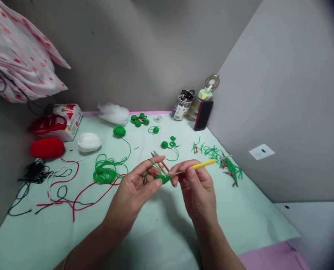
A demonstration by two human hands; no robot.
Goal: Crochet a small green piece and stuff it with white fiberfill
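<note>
Between the thumb and fingers of my left hand [140,183] is a small green crochet piece [163,179]. Green yarn runs up over the raised index finger of that hand. My right hand [197,183] grips a crochet hook [203,164] by its yellow handle, and the thin metal shaft points left into the green piece. Just behind the fingers lies a pair of scissors [163,165] with orange on it, partly hidden by my hands. A loose coil of green yarn [105,170] rests left of my left hand, with a strand leading to a green yarn ball [119,131].
At left are red yarn [47,147], white yarn [89,142], black yarn [37,171] and a tissue pack [68,120]. White stuffing [115,114] and green crocheted pieces [139,120] lie at the back. A phone [203,115] leans near a pen cup [182,107]; yarn scraps [221,159] lie right.
</note>
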